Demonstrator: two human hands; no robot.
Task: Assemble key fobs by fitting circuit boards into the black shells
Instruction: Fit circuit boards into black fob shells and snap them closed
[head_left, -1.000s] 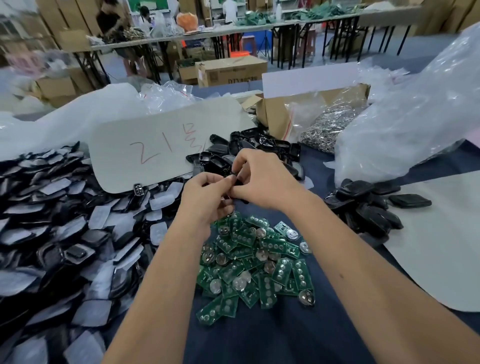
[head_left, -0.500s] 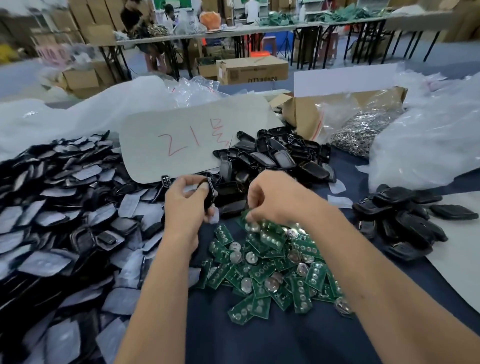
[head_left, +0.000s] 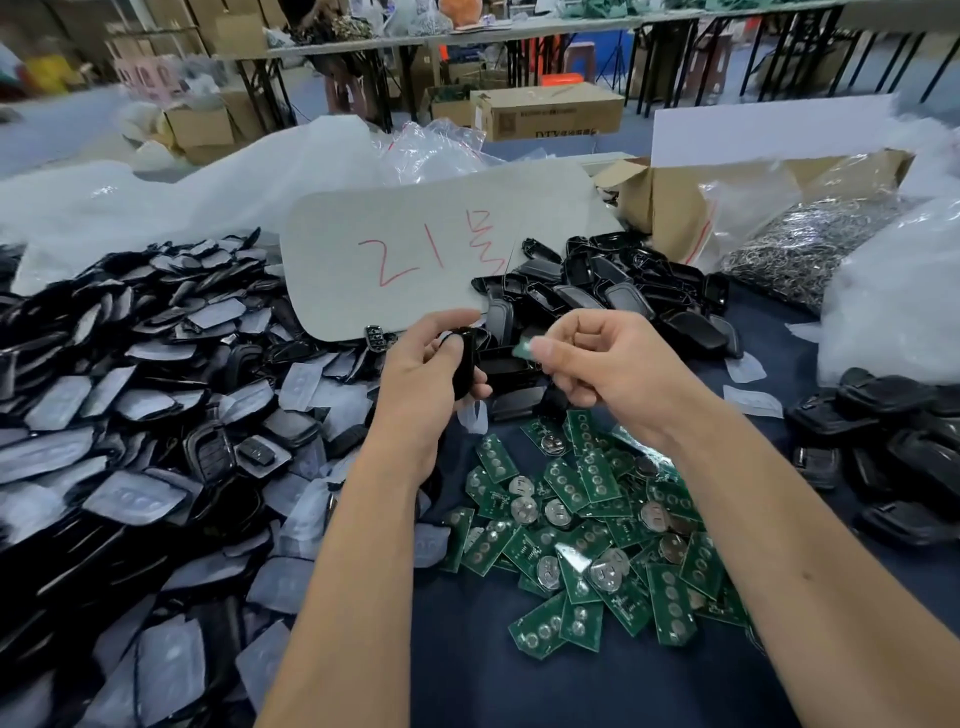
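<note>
Above the blue cloth, centre of view: a black shell (head_left: 464, 364) is gripped upright in the left hand (head_left: 426, 384), thumb curled over its near face; a small green circuit board (head_left: 523, 348) is pinched at the fingertips of the right hand (head_left: 608, 366)
Gap: board and shell are near, not touching; board sits at 3 o'clock of the shell
Step in hand (judged): board being brought to the shell for seating
Doing it well: open side of the shell should be turned toward the board; which side faces it cannot be told from this angle
Doing it well, cont.: board is best held by its edges, squared to the cavity, then pressed flat, not forced at a tilt
Board supply: loose heap of circuit boards (head_left: 587, 525) lies at 5 o'clock of the hands, many with round silver cells
Shell supply: heap of black shells (head_left: 623, 296) at 1 o'clock; a wider spread of shells and grey pads (head_left: 130, 405) at 9 o'clock
Cardboard box (head_left: 670, 208), 1 o'clock: lined with a clear bag holding small metal rings (head_left: 800, 249)
Marked card (head_left: 431, 244), 12 o'clock: red writing, laid over the piles
</note>
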